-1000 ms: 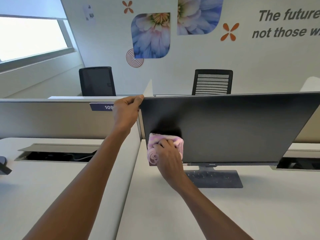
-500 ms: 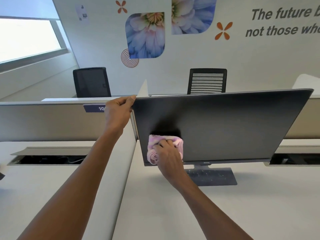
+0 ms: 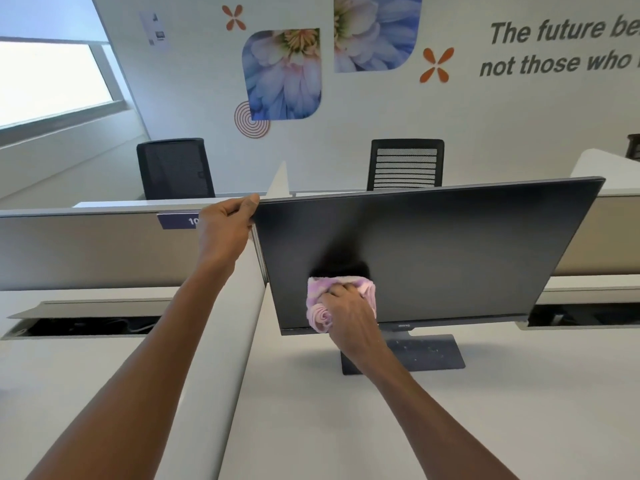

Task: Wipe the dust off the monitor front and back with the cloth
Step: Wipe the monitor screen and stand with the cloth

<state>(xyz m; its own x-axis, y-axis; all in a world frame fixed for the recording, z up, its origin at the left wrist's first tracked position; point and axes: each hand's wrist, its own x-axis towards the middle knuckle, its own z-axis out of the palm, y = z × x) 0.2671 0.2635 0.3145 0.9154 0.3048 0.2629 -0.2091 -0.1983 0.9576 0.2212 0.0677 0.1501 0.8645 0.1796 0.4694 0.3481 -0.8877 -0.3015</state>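
A dark flat monitor (image 3: 450,251) stands on a white desk, its black screen facing me and its grey base (image 3: 422,355) dusty. My left hand (image 3: 225,233) grips the monitor's top left corner. My right hand (image 3: 349,313) holds a bunched pink and white cloth (image 3: 320,306) and presses it against the lower left part of the screen, close to the bottom bezel. The back of the monitor is hidden.
A low beige partition (image 3: 86,247) runs behind the desk, with open cable trays (image 3: 79,323) on both sides. Two black office chairs (image 3: 407,164) stand beyond it against a decorated wall. White desk surface (image 3: 485,427) spreads in front of the monitor.
My right hand and the cloth have slid a little to the right along the lower screen. My left hand has kept its grip on the corner. The view has shifted slightly.
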